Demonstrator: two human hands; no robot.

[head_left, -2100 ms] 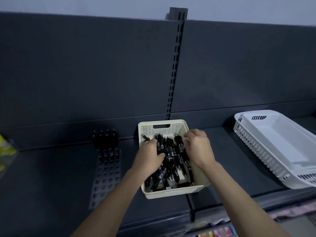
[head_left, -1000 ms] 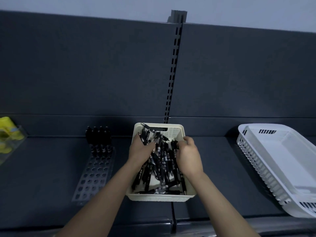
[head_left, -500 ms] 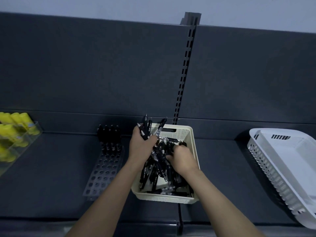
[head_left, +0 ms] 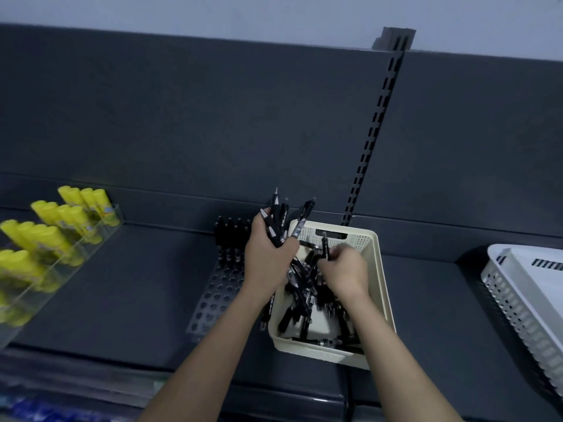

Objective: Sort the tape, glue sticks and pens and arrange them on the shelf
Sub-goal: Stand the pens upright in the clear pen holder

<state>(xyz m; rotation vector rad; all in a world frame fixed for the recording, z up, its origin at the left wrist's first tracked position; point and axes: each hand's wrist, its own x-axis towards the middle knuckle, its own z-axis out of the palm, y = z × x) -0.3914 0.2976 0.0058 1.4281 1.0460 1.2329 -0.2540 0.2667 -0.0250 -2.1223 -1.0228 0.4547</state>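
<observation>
A cream basket (head_left: 376, 269) full of black pens (head_left: 300, 303) stands on the dark shelf (head_left: 131, 287). My left hand (head_left: 268, 263) grips a bundle of black pens (head_left: 281, 217), tips up, above the basket's left rim. Inside the basket my right hand (head_left: 344, 271) pinches a single pen (head_left: 325, 246) held upright. Left of the basket lies a perforated pen holder (head_left: 217, 296) with several black pens (head_left: 233, 234) standing in its back rows. Yellow glue sticks (head_left: 51, 226) fill a clear divided tray (head_left: 91, 242) at the far left.
A white slotted basket (head_left: 524, 300) sits at the right end of the shelf. A slotted metal upright (head_left: 380, 117) runs up the dark back panel behind the cream basket. Coloured packs show blurred below the shelf's front edge at the lower left.
My left hand has gathered a bundle of pens and lifted it above the basket's left rim. My right hand has picked one pen out of the pile. The view has swung left, showing the glue sticks.
</observation>
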